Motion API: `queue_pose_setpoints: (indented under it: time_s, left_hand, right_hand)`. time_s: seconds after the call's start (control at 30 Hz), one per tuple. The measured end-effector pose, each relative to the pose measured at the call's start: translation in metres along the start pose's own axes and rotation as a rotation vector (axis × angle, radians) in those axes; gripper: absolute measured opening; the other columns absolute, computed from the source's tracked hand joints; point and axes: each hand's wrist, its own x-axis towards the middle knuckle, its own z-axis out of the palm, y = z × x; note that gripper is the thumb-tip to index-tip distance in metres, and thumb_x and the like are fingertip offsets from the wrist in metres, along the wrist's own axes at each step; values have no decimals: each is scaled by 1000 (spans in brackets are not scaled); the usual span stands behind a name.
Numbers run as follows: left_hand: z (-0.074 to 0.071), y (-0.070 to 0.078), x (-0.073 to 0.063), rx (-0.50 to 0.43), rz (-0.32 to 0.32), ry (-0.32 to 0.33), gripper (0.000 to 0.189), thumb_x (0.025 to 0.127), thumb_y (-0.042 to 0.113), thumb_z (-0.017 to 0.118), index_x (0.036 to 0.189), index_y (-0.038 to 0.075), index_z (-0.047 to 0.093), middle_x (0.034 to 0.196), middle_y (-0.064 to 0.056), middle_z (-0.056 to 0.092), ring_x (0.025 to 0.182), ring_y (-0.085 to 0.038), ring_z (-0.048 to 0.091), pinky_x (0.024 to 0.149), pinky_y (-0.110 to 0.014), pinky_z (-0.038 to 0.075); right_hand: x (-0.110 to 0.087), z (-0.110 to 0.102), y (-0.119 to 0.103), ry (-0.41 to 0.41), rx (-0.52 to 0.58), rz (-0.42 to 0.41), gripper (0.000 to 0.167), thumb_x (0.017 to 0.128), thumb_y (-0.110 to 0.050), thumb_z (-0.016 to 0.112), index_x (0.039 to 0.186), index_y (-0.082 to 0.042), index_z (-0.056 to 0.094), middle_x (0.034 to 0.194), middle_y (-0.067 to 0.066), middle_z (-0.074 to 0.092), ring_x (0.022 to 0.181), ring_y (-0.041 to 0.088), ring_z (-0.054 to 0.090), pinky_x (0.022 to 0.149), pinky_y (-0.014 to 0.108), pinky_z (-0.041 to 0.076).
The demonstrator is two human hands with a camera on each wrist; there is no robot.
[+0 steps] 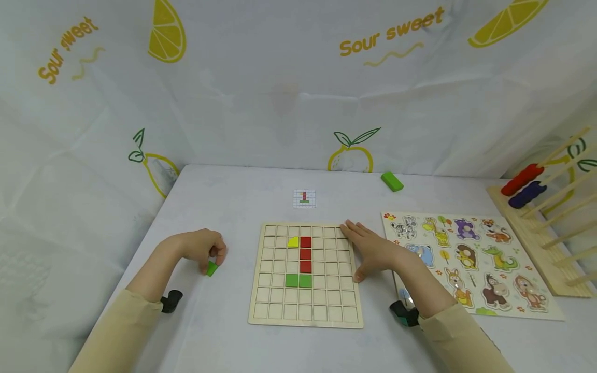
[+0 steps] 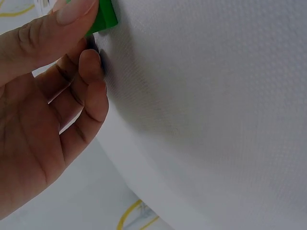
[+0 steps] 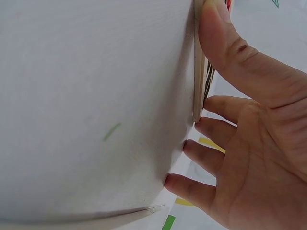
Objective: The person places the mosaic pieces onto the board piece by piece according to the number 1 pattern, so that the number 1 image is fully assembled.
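Left of the wooden grid board (image 1: 275, 313), my left hand (image 1: 201, 248) pinches a small green block (image 1: 212, 268) low over the white table. The left wrist view shows the thumb across this block (image 2: 108, 18), the other fingers bent behind. My right hand (image 1: 373, 250) rests at the board's right edge, fingers spread, thumb and fingertips touching the rim and the table. On the board lie a yellow piece (image 1: 293, 242) with a slanted side, three red squares (image 1: 305, 254) in a column and two green squares (image 1: 298, 281) side by side below them.
A small pattern card (image 1: 304, 199) lies behind the board. Farther back right is a green block (image 1: 392, 182). An animal puzzle board (image 1: 438, 267) lies right, under the right forearm, beside a wooden rack (image 1: 536, 243) with red and blue beads on rods. A printed cloth hangs behind.
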Motion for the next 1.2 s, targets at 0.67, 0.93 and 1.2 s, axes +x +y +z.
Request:
queue_pose_setpoints:
  time_s: [0.67,0.93,1.2]
  left_hand:
    - [-2,33,23,12,190,82,12,78,11,78,74,14,67,64,9,54,64,-7,44,62,-22,37]
    - [10,75,39,-39,258,81,16,79,16,81,81,16,65,67,8,56,65,-6,49,65,-22,41]
    - [24,103,56,-39,346,115,18,80,15,81,80,15,63,68,8,59,65,-5,50,65,-20,42]
  right_hand:
    - [-1,-1,-3,8,-5,-15,118,64,-21,91,157,-5,20,167,18,11,153,45,10,119,62,22]
    - [0,-1,-2,5,-2,-12,118,64,-22,91,157,-5,20,167,18,11,153,45,9,119,62,21]
    - [-1,-2,-3,6,-3,-12,118,64,-22,91,157,-5,19,167,18,10,153,45,9,120,62,21]
